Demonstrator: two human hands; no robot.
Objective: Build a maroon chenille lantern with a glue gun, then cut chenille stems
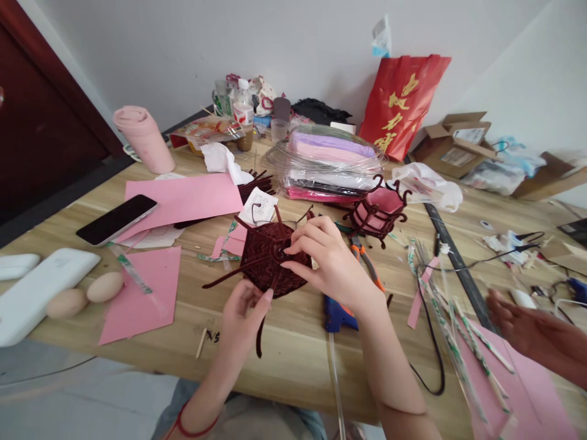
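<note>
Over bench [298, 354], at 12 o'clock, holding dark woven piece [257, 260]: pinching rim [285, 291] at 7 o'clock with left hand [245, 310], near middle with right hand [331, 260]. Likely light, springy; grip rim, spare bendable strips [222, 278].

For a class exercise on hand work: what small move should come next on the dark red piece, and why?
Probably press the centre of the dark red piece with the right hand: its fingertips are there, while the left hand grips the near edge.
</note>
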